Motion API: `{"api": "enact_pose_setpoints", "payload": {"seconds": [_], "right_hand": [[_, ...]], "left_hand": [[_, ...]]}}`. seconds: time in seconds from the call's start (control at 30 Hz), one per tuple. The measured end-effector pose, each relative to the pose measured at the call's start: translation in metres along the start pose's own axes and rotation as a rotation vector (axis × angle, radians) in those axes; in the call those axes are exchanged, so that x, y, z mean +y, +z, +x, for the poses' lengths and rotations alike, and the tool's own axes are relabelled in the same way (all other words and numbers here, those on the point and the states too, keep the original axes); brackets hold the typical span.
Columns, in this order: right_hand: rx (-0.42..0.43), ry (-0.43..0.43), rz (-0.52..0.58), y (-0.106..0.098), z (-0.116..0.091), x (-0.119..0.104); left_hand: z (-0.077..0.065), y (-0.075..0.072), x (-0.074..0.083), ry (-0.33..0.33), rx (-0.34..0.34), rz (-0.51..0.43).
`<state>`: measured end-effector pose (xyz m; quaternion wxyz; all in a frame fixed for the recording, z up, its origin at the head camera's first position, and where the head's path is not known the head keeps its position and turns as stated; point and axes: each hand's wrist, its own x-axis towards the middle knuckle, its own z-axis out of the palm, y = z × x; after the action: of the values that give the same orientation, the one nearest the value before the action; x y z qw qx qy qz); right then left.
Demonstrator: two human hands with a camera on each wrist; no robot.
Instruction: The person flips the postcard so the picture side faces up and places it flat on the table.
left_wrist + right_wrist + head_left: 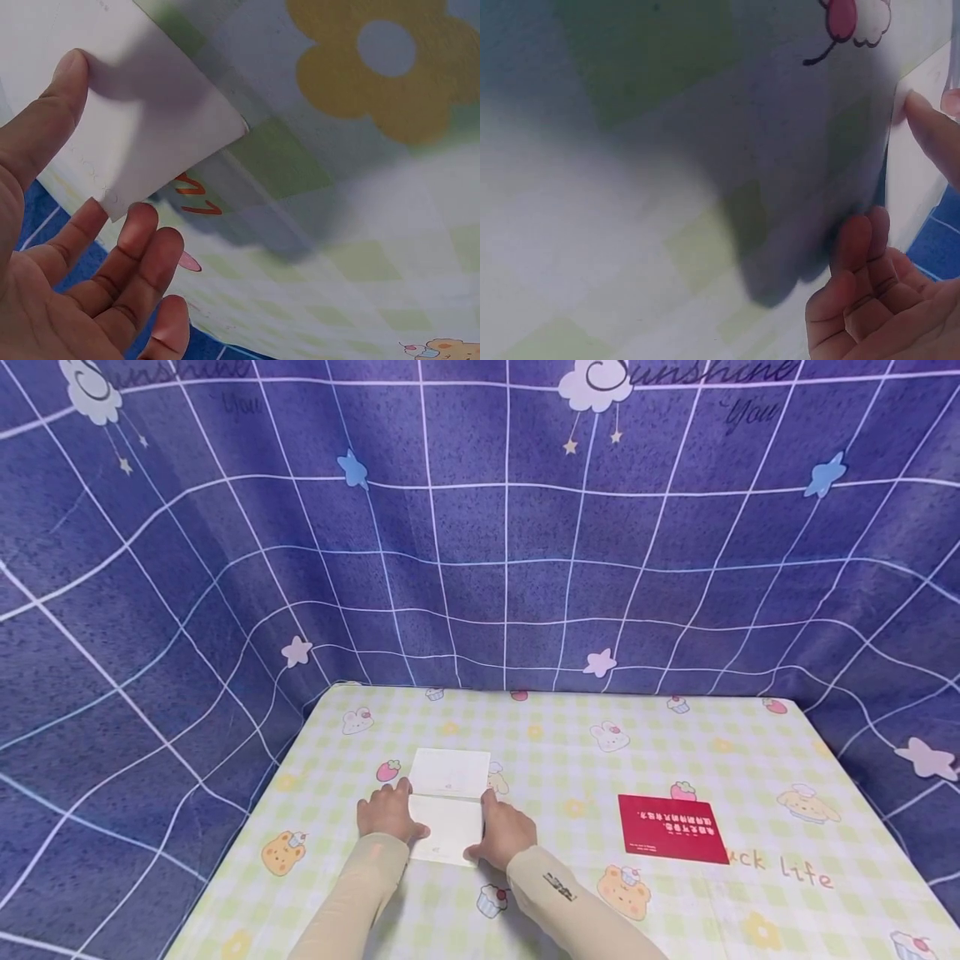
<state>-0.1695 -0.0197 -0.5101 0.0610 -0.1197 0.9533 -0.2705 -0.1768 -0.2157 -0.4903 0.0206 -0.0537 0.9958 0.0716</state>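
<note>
A white folded card (447, 818) lies spread open on the table, with a crease across its middle and faint small print on each panel. My left hand (390, 814) holds its left edge. In the left wrist view the thumb (69, 82) rests on the white face, and the index fingertip meets a corner. On the opposite edge, my right hand (507, 831) grips the near panel. Its thumb (922, 112) lies on the card in the right wrist view, other fingers curled beside the edge. How far the fingers reach underneath is hidden.
A red card (671, 829) with white lettering lies flat on the right part of the table. The table (555, 877) has a pale green checked cloth with cartoon prints. Behind it and at the sides hangs a blue gridded curtain (465, 585).
</note>
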Motion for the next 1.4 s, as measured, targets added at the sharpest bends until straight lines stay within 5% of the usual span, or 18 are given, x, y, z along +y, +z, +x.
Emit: {"api": "enact_pose_setpoints", "payload": {"seconds": [0.57,1.4], "right_hand": [[-0.015,0.09,0.152,0.003,0.001,-0.001],[-0.032,0.092,0.156,-0.001,-0.006,-0.002]], "left_hand": [[0.001,0.002,-0.005,-0.038,0.004,-0.047],[-0.004,0.0,-0.011,-0.104,-0.04,-0.019]]}}
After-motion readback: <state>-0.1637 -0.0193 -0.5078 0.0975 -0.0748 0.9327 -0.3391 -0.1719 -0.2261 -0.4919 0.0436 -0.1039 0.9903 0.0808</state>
